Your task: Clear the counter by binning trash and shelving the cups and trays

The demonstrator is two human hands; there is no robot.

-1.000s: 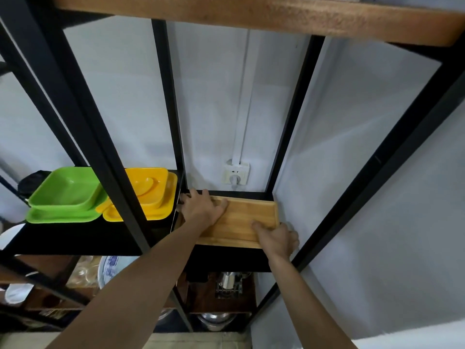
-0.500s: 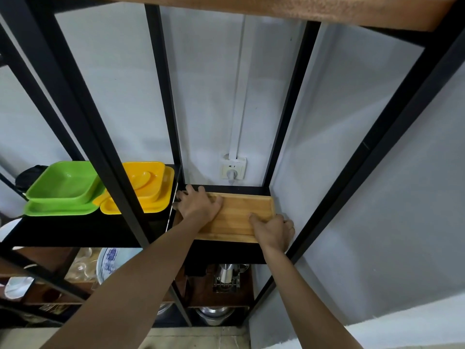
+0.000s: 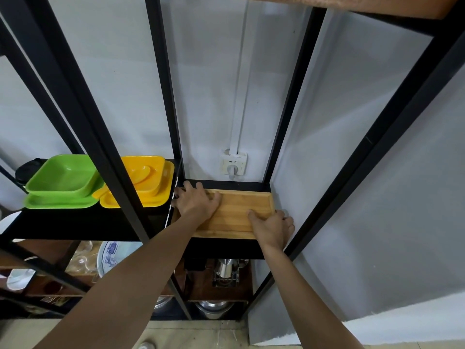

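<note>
Both hands are staying on the wooden tray as they were a second ago, and the tray is sitting in nearly the same spot, pushed a touch further toward the back edge of the black shelf. I am seeing a shallow rectangular tray of pale, striped wood with a low raised rim, lying flat in the right-hand bay of the rack and filling most of it, its far rim just beside the back rail below the wall socket. My left hand is lying palm down over the tray's left end, fingers spread wide and flat, the fingertips reaching past the far left corner to the frame. My right hand is gripping the near right corner, thumb laid on the tray floor and the fingers curled over the right rim against the grey wall. Both forearms are reaching up and forward from the bottom of the view. In the bay to the left, a green dish and a yellow dish are each sitting on a matching plate, side by side near that shelf's right end.
</note>
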